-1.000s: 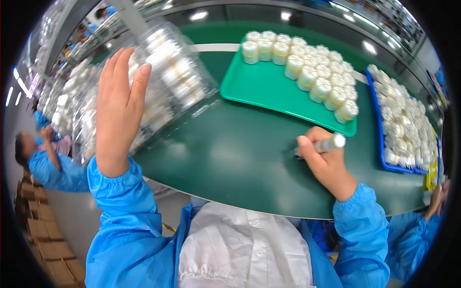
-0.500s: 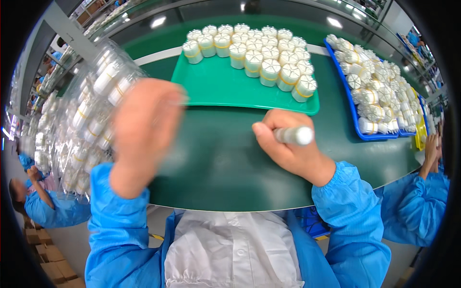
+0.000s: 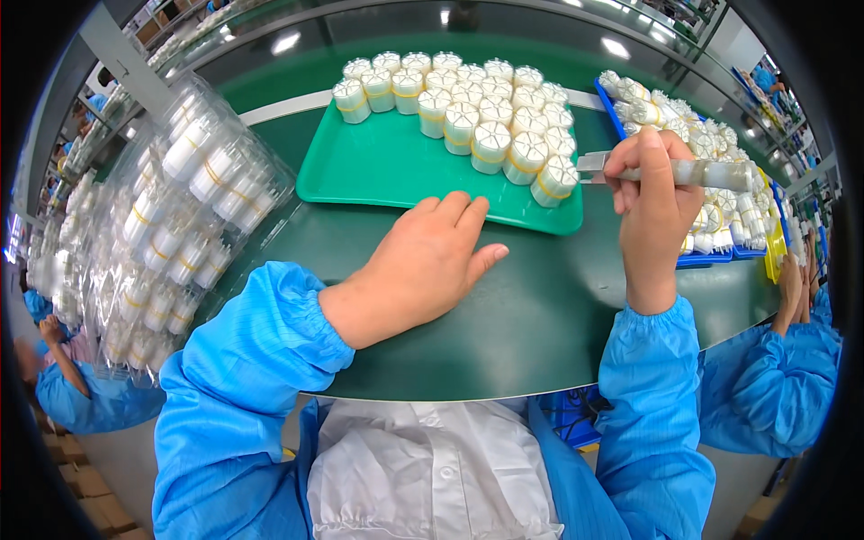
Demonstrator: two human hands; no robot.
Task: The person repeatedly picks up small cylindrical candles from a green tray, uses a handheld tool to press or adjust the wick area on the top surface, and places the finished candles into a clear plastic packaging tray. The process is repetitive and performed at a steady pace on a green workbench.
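My right hand point(image 3: 650, 193) has its fingers closed around a grey tool point(image 3: 670, 171), tip beside the white cylinders point(image 3: 490, 108) on the green tray point(image 3: 387, 166). My left hand point(image 3: 423, 265) lies flat, fingers open, on the desk point(image 3: 531, 333); clear packs point(image 3: 171, 225) stacked left.

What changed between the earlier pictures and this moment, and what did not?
The left hand came down from the stacked clear packs to lie flat on the dark table by the green tray. The right hand rose toward the white cylinders, still gripping its metal tool.
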